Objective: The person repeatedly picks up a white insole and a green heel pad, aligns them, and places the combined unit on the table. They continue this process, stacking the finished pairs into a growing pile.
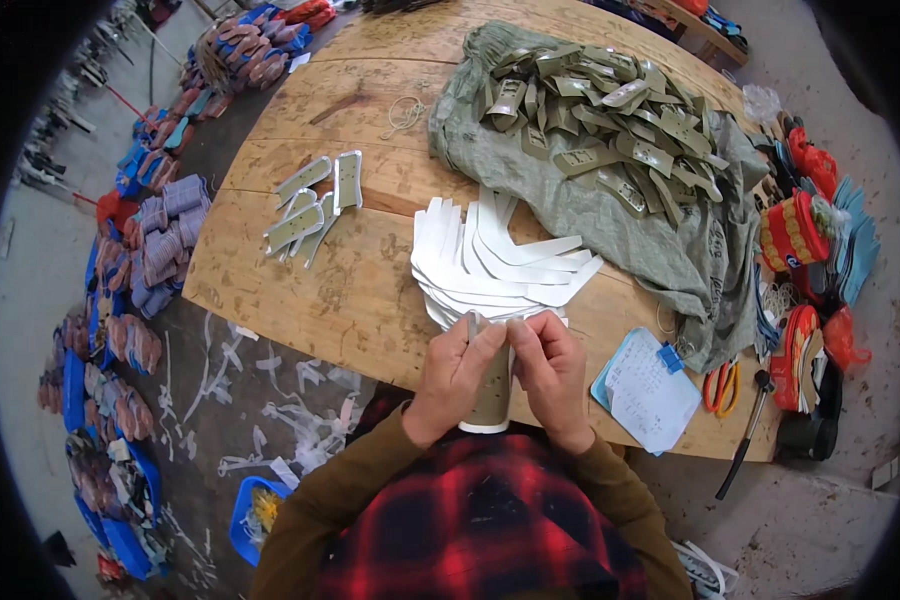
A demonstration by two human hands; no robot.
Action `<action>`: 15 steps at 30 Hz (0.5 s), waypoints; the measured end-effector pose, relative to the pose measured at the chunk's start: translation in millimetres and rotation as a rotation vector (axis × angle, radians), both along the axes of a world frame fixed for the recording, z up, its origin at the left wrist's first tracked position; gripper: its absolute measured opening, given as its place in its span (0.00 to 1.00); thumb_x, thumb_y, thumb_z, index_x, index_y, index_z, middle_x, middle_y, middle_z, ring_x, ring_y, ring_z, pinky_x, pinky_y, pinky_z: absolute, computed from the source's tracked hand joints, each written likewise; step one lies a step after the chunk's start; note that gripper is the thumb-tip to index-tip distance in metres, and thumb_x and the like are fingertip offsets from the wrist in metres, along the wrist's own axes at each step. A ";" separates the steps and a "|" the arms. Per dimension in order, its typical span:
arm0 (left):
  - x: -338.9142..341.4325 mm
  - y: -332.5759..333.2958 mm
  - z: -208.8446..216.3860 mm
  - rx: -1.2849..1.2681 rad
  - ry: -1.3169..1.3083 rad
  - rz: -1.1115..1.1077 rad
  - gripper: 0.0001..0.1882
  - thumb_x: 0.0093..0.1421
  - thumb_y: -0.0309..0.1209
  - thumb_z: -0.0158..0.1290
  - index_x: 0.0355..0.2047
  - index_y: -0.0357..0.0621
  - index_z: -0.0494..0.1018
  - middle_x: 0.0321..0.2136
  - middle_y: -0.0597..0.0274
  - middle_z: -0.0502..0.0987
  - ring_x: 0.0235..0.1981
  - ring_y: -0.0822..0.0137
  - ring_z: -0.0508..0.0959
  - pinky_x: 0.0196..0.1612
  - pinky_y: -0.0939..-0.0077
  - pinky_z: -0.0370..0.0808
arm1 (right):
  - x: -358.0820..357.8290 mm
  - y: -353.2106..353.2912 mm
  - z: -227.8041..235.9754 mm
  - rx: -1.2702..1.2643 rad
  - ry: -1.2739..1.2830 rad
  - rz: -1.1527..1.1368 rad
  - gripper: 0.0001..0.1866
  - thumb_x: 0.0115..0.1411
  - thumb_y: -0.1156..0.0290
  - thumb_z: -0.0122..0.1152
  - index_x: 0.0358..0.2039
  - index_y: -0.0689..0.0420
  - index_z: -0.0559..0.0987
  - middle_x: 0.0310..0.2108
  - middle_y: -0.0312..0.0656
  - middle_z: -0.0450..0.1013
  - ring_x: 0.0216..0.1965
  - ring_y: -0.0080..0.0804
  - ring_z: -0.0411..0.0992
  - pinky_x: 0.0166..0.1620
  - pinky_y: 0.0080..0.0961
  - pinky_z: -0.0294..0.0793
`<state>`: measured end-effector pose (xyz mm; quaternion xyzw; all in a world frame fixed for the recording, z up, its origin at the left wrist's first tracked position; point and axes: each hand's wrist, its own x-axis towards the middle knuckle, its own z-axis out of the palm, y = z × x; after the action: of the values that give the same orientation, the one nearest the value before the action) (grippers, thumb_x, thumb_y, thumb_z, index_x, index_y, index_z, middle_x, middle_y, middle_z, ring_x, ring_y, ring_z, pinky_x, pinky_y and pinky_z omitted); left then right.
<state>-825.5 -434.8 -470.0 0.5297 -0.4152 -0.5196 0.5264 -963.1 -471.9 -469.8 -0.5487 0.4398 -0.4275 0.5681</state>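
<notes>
Close to my body, at the table's near edge, I hold an olive-green curved plate (490, 400) with small holes and a white edge strip. My left hand (448, 372) is closed on its left side, and my right hand (555, 372) grips the right side. Both thumbs meet at its far end, where the fingers partly hide it. Just beyond my hands lies a stack of bent white strips (490, 265). Several similar plates with white edges (348, 182) rest to the left. A heap of olive-green plates (610, 120) without white edging covers a grey-green woven sack (660, 290) at the far right.
On the wooden table (310, 285), a clipboard with paper (650, 395), orange-handled scissors (722, 388) and a hammer (747, 440) lie at the right edge. Bundled insole-like pieces (135, 340) line the floor at left. White scraps (310, 430) and a blue basin (255, 520) are below.
</notes>
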 end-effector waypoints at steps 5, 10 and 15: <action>-5.3 -16.0 -16.5 -0.012 0.389 0.228 0.14 0.70 0.41 0.44 0.39 0.45 0.73 0.32 0.73 0.74 0.33 0.83 0.71 0.36 0.84 0.69 | -1.1 5.3 -11.6 -0.156 0.166 0.195 0.14 0.62 0.67 0.61 0.23 0.61 0.73 0.15 0.34 0.65 0.19 0.18 0.61 0.22 0.23 0.61; -4.7 -7.9 -13.5 0.089 0.428 0.060 0.08 0.65 0.31 0.52 0.41 0.40 0.71 0.30 0.71 0.72 0.32 0.82 0.70 0.28 0.85 0.70 | -22.6 -18.7 3.6 0.222 -0.116 0.359 0.10 0.63 0.66 0.61 0.29 0.58 0.74 0.21 0.26 0.70 0.24 0.10 0.65 0.26 0.12 0.63; 37.6 -16.8 12.4 0.063 0.175 -0.152 0.17 0.58 0.32 0.60 0.45 0.41 0.71 0.26 0.66 0.75 0.28 0.76 0.77 0.25 0.83 0.74 | -49.0 -39.1 32.8 0.238 0.205 0.714 0.11 0.62 0.66 0.62 0.29 0.59 0.74 0.22 0.30 0.71 0.26 0.12 0.67 0.28 0.14 0.65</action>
<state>-787.9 -451.5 -457.6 0.4654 -0.3901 -0.6149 0.5030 -1012.1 -511.1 -437.0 -0.6376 0.3221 -0.0917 0.6938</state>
